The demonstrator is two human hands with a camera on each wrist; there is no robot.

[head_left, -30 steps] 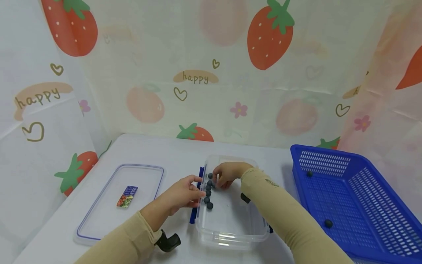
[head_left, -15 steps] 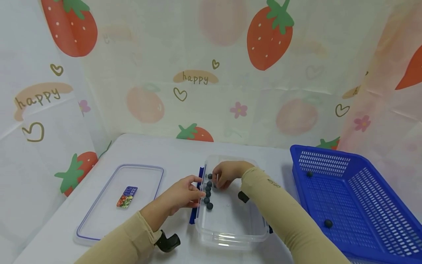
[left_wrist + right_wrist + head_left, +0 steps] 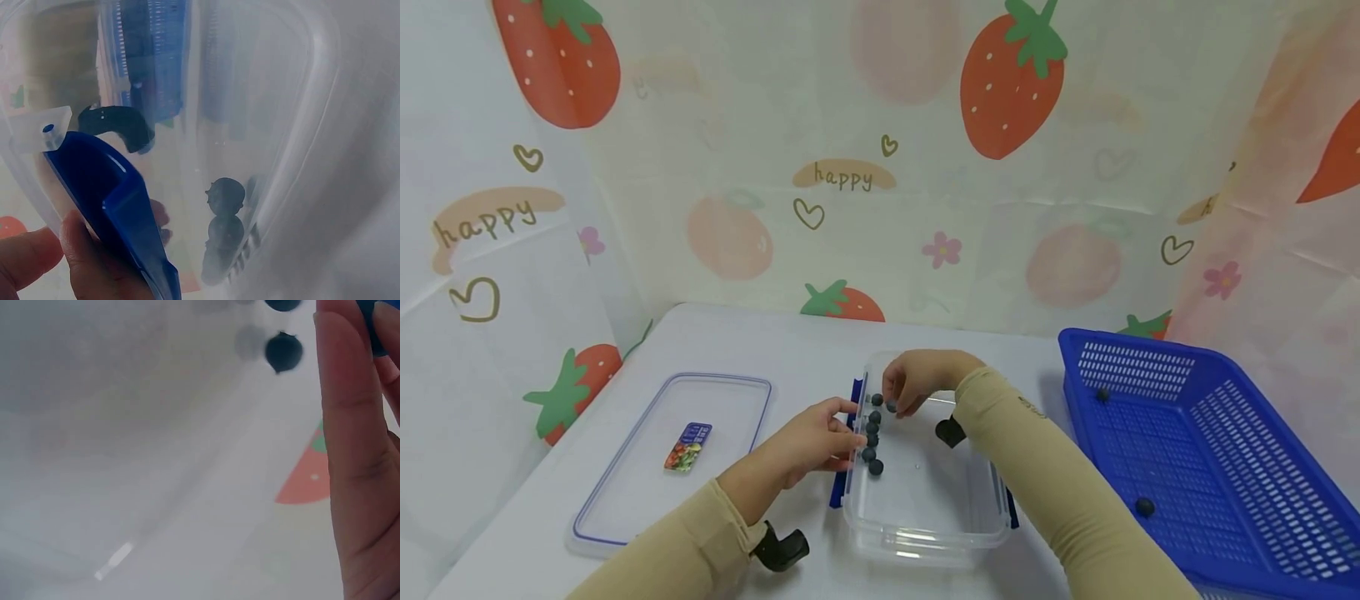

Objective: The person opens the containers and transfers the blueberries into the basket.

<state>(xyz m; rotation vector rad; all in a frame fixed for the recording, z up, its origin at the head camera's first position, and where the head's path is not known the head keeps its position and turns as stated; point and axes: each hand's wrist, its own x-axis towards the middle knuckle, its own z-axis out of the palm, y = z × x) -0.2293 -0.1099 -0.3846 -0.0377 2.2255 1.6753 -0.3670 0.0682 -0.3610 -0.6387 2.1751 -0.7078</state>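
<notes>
A clear plastic box (image 3: 925, 537) with blue side latches stands without its lid at the middle of the table. Several dark blueberries (image 3: 876, 467) lie in a row along its left inner wall. My right hand (image 3: 928, 375) is over the box's far left part and pinches one blueberry (image 3: 891, 407) between thumb and fingertips, as the right wrist view also shows. My left hand (image 3: 808, 442) holds the box's left rim; in the left wrist view its fingers (image 3: 94, 265) are beside the blue latch (image 3: 103, 181).
A clear lid (image 3: 625, 475) with a blue seal and a printed label (image 3: 688, 447) lies on the left. A blue perforated basket (image 3: 1150, 450) with two blueberries visible inside stands on the right. A strawberry-print curtain (image 3: 737, 125) encloses the table.
My right hand has risen slightly and away from me, and a blueberry now shows pinched at its fingertips. The left hand stays in place at the box rim.
</notes>
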